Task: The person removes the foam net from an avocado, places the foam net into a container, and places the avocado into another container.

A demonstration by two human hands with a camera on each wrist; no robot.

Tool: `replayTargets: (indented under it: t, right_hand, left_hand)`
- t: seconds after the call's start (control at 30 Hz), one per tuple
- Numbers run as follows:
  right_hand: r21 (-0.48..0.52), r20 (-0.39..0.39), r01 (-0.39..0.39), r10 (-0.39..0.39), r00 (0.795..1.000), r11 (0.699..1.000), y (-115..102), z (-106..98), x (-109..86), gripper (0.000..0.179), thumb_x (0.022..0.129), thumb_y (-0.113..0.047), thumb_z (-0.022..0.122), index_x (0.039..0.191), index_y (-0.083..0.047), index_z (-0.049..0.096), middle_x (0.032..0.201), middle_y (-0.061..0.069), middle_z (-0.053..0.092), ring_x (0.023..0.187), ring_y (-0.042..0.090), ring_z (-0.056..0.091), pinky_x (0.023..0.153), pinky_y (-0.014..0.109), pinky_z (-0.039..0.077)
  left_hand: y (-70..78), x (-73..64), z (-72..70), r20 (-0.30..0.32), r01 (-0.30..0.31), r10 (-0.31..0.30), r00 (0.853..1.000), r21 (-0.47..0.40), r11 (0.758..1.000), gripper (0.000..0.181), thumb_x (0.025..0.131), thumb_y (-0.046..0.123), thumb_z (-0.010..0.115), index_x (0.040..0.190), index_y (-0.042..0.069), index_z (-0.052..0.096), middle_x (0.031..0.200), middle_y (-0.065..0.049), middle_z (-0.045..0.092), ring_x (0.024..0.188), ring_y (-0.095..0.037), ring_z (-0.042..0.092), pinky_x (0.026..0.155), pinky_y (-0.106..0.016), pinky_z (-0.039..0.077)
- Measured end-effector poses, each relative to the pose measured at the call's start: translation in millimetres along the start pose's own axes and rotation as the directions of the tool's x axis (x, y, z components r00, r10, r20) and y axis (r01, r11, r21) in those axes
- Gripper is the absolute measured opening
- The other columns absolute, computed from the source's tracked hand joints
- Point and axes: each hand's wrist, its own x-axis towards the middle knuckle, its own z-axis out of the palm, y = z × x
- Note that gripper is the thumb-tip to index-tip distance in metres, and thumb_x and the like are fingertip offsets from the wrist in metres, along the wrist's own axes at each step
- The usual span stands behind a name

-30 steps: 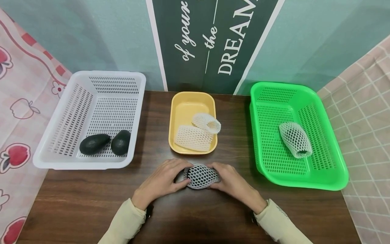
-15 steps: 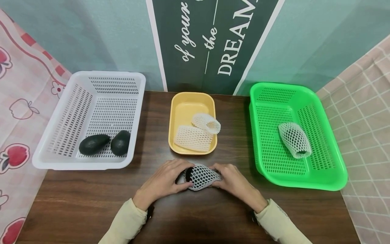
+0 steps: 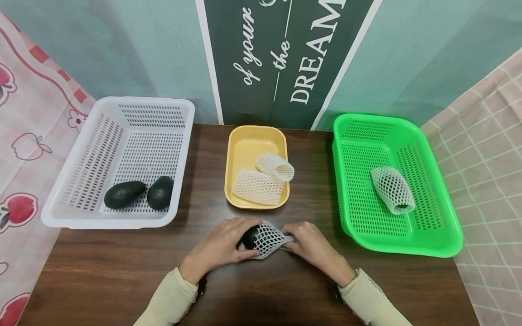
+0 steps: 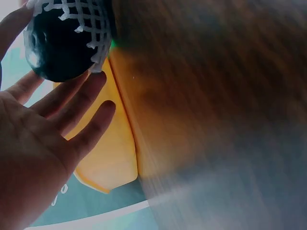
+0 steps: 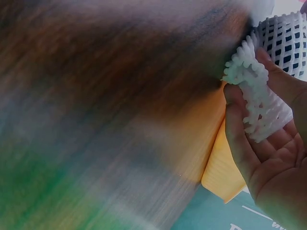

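Note:
An avocado (image 3: 250, 237) lies sideways just in front of the yellow tray, partly inside a white foam net sleeve (image 3: 268, 238). My left hand (image 3: 225, 241) grips its bare left end, thumb below and fingers over the top. In the left wrist view the dark, smooth end of the avocado (image 4: 55, 50) shows past the net's edge. My right hand (image 3: 311, 244) pinches the net's right end, which narrows to a bunched tail. The right wrist view has that gathered foam net (image 5: 256, 96) between thumb and fingers.
A yellow tray (image 3: 234, 145) holds two loose foam nets (image 3: 258, 186), one lapping over its right rim. At left, a white basket (image 3: 57, 217) contains two bare avocados (image 3: 124, 194). The green basket (image 3: 442, 246) at right holds one netted avocado (image 3: 393, 190).
The net has slid rightward off the avocado's left end, baring more dark skin. Its right end, rounded before, is now drawn out and bunched in my right hand.

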Motion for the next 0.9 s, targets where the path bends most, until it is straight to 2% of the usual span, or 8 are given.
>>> replayTargets:
  t: [0.2, 0.43, 0.67, 0.9]
  right_hand:
    - [-0.032, 0.003, 0.059, -0.059, 0.998, 0.998, 0.8, 0.3, -1.1, 0.016, 0.077, -0.008, 0.08, 0.079, -0.018, 0.067, 0.077, -0.009, 0.066, 0.069, 0.006, 0.064, 0.061, 0.025, 0.053]
    - [-0.047, 0.005, 0.075, -0.075, 0.997, 0.996, -0.6, 0.0, 0.3, 0.016, 0.077, -0.005, 0.079, 0.083, -0.016, 0.069, 0.082, -0.007, 0.07, 0.074, 0.009, 0.067, 0.064, 0.026, 0.055]
    - [0.003, 0.008, 0.003, -0.003, 1.0, 1.0, -3.8, 0.4, 0.7, 0.019, 0.077, -0.003, 0.078, 0.087, -0.018, 0.07, 0.086, -0.007, 0.072, 0.076, 0.009, 0.067, 0.065, 0.027, 0.055]
    - [0.039, -0.045, -0.049, 0.051, 0.998, 0.998, -5.6, -3.6, 1.4, 0.022, 0.078, -0.004, 0.079, 0.094, -0.016, 0.071, 0.093, -0.005, 0.074, 0.083, 0.009, 0.069, 0.072, 0.03, 0.058]
  left_hand:
    - [0.2, 1.0, 3.9, 0.025, 0.004, -0.004, 1.0, -0.005, 1.0, 0.072, 0.08, 0.049, 0.079, 0.139, 0.019, 0.051, 0.132, -0.001, 0.062, 0.121, -0.018, 0.059, 0.097, -0.042, 0.05]
    - [-0.1, 2.9, 6.4, 0.034, -0.015, 0.016, 0.999, -0.013, 1.0, 0.078, 0.076, 0.048, 0.082, 0.14, 0.017, 0.051, 0.132, -0.002, 0.062, 0.119, -0.018, 0.06, 0.098, -0.041, 0.051]
    - [-1.0, -0.3, 1.1, -0.016, -0.024, 0.024, 1.0, -0.003, 1.0, 0.079, 0.072, 0.05, 0.084, 0.137, 0.018, 0.053, 0.124, 0.0, 0.064, 0.108, -0.017, 0.063, 0.093, -0.04, 0.053]
    - [0.7, -3.2, -10.6, -0.062, -0.023, 0.022, 0.998, -0.015, 1.0, 0.08, 0.073, 0.049, 0.083, 0.138, 0.015, 0.052, 0.124, -0.002, 0.062, 0.106, -0.019, 0.065, 0.09, -0.039, 0.055]
